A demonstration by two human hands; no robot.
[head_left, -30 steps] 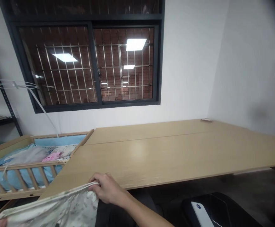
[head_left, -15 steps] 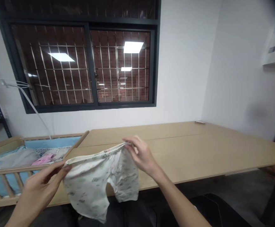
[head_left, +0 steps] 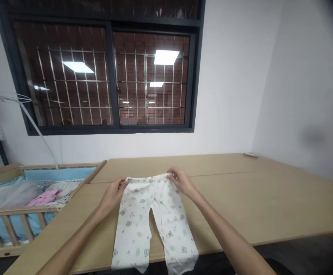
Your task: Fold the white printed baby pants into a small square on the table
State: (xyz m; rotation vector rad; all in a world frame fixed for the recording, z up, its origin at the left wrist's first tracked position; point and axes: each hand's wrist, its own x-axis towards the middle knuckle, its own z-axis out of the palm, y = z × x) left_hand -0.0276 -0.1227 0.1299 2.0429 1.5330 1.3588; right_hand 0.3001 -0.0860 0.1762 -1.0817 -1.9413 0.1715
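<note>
A pair of small white baby pants (head_left: 137,217) with a green and pink print hangs by its waistband between my hands. My left hand (head_left: 113,196) pinches the left end of the waistband. At the right end, my right hand (head_left: 182,182) grips the band between thumb and fingers. Both legs of the pants drape downward over the near part of the wooden table (head_left: 240,198), their cuffs reaching its front edge. The waistband is stretched nearly straight.
On the left stands a wooden crib (head_left: 20,212) with blue lining, holding a pink cloth (head_left: 44,198) and white netting. A thin white pole with a ring (head_left: 36,122) rises from it. Behind the table is a barred window (head_left: 111,76). A small flat object (head_left: 250,155) lies by the wall.
My hands have moved forward over the table with the pants, the left hand shifting rightward. The legs, crumpled and swung before, now hang spread out.
</note>
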